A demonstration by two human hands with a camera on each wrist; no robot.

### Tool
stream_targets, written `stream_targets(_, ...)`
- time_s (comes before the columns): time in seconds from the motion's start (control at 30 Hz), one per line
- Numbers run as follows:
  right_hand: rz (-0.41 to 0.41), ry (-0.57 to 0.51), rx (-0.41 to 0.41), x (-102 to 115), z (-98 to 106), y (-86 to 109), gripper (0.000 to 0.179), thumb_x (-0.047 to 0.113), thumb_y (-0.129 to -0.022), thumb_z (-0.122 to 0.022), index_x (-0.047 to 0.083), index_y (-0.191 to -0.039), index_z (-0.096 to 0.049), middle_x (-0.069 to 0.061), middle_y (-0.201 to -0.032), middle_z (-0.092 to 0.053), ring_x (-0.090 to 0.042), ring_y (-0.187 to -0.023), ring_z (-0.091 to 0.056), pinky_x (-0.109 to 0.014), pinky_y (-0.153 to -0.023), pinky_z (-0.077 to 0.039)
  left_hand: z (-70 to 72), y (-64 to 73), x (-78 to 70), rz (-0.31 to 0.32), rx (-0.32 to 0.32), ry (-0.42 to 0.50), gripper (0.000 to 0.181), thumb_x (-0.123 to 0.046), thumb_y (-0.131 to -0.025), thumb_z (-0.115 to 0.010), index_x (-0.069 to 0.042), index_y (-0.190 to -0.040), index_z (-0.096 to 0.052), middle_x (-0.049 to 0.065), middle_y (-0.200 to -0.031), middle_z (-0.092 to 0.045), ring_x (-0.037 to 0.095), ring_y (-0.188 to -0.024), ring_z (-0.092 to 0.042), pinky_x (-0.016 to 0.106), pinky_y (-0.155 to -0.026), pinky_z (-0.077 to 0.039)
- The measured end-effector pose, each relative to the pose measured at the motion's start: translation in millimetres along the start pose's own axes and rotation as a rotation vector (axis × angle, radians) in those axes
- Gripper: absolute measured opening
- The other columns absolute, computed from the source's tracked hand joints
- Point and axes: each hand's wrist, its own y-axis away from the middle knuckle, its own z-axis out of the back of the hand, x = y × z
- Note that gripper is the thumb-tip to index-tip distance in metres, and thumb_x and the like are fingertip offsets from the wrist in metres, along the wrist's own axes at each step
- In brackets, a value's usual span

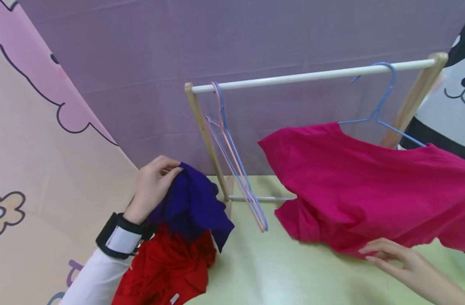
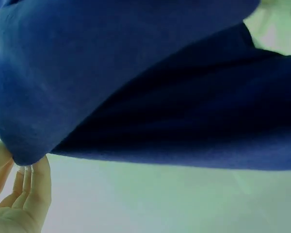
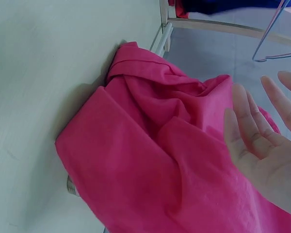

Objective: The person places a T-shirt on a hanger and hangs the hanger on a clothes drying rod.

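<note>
My left hand [image 1: 154,184] pinches the edge of a dark blue-purple cloth garment [image 1: 190,199], which hangs down from the fingertips. In the left wrist view the same garment [image 2: 111,73] fills the upper part, its corner between thumb and fingers. Below it lies a heap of red clothing [image 1: 171,267] with a small white tag. My right hand [image 1: 400,258] is at the lower hem of a bright pink T-shirt [image 1: 362,190], fingers loosely bent and holding nothing. That shirt hangs on a blue hanger [image 1: 377,112]; its lower part bunches on the table.
A small clothes rack with a white rail [image 1: 293,78] and wooden posts [image 1: 205,140] stands on the pale table [image 1: 255,271]. Pink and blue hangers [image 1: 238,163] hang together at its left end. Behind is a purple-grey cloth backdrop [image 1: 232,38], with cartoon-printed panels on both sides.
</note>
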Motion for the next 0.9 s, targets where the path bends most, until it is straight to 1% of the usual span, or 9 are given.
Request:
stream_targets(0.13,0.023,-0.006,-0.001,6.6,-3.0,-4.7,0.022,0.008,-0.084,-0.056,0.02,-0.103,-0.058,0.01,-0.095,-0.058,-0.007,-0.079,-0.056,-0.024,-0.059,-0.051,-9.5,-14.4,-26.9,-0.092,-0.016,0.074,0.009,0.006,-0.072,-0.065,-0.001,-0.079,-0.064,0.011,-0.073,-0.062,0.014,-0.062,-0.056,0.038,-0.051,-0.051)
stream_targets(0.27,0.064,-0.002,0.012,15.1,-5.9,-10.6,0.023,0.008,-0.084,-0.056,0.021,-0.103,-0.058,0.011,-0.097,-0.058,-0.006,-0.079,-0.056,-0.026,-0.06,-0.05,-19.4,-20.3,-50.3,-0.174,-0.005,0.133,0.011,0.007,-0.071,-0.065,-0.001,-0.078,-0.064,0.01,-0.073,-0.062,0.012,-0.062,-0.055,0.035,-0.049,-0.05)
stream_targets(0.37,0.112,-0.035,0.029,20.4,-9.7,-15.0,0.025,0.005,-0.084,-0.055,0.02,-0.105,-0.057,0.011,-0.098,-0.058,-0.007,-0.08,-0.056,-0.026,-0.062,-0.05,-25.8,-22.0,-67.5,-0.219,0.021,0.173,0.012,0.006,-0.071,-0.066,-0.002,-0.079,-0.064,0.01,-0.074,-0.062,0.011,-0.063,-0.055,0.033,-0.05,-0.05)
stream_targets(0.47,0.146,-0.083,0.04,27.7,-15.2,-18.2,0.026,0.004,-0.084,-0.055,0.018,-0.105,-0.057,0.01,-0.099,-0.058,-0.007,-0.081,-0.056,-0.025,-0.062,-0.05,-33.5,-21.8,-82.5,-0.235,0.065,0.228,0.011,0.005,-0.071,-0.066,-0.002,-0.08,-0.064,0.009,-0.075,-0.062,0.01,-0.065,-0.055,0.032,-0.052,-0.051)
stream_targets(0.53,0.168,-0.111,0.036,33.9,-19.6,-20.0,0.027,0.003,-0.083,-0.056,0.018,-0.105,-0.057,0.009,-0.099,-0.058,-0.007,-0.082,-0.056,-0.023,-0.063,-0.05,-39.1,-19.9,-89.5,-0.236,0.094,0.263,0.01,0.003,-0.072,-0.066,-0.003,-0.08,-0.064,0.008,-0.076,-0.062,0.01,-0.065,-0.055,0.032,-0.053,-0.051)
stream_targets(0.6,0.19,-0.121,0.018,40.8,-24.3,-22.5,0.027,0.003,-0.082,-0.057,0.018,-0.104,-0.058,0.008,-0.098,-0.059,-0.007,-0.084,-0.055,-0.02,-0.064,-0.049,-45.2,-16.4,-94.1,-0.235,0.119,0.275,0.01,0.002,-0.072,-0.066,-0.004,-0.08,-0.064,0.007,-0.076,-0.062,0.009,-0.065,-0.054,0.03,-0.054,-0.051)
stream_targets(0.73,0.261,-0.115,-0.056,52.2,-35.1,-27.5,0.031,0.0,-0.078,-0.061,0.02,-0.102,-0.058,0.008,-0.095,-0.059,-0.006,-0.085,-0.053,-0.013,-0.067,-0.045,-58.4,-5.0,-98.7,-0.242,0.185,0.294,0.009,-0.001,-0.073,-0.066,-0.004,-0.081,-0.063,0.006,-0.076,-0.061,0.009,-0.065,-0.054,0.027,-0.055,-0.051)
stream_targets(0.83,0.311,-0.128,-0.096,58.5,-43.8,-31.5,0.033,-0.002,-0.076,-0.062,0.019,-0.102,-0.058,0.006,-0.094,-0.059,-0.008,-0.081,-0.054,-0.013,-0.067,-0.043,-70.3,6.4,-99.5,-0.234,0.244,0.311,0.009,-0.001,-0.074,-0.065,-0.004,-0.083,-0.063,0.007,-0.078,-0.061,0.01,-0.068,-0.054,0.024,-0.058,-0.051)
stream_targets(0.9,0.313,-0.132,-0.114,63.4,-49.9,-34.0,0.033,0.0,-0.076,-0.063,0.019,-0.103,-0.057,0.007,-0.093,-0.059,-0.009,-0.079,-0.054,-0.016,-0.066,-0.045,-78.1,14.1,-99.5,-0.223,0.267,0.321,0.009,-0.001,-0.075,-0.065,-0.004,-0.083,-0.063,0.007,-0.078,-0.061,0.01,-0.069,-0.055,0.023,-0.059,-0.051)
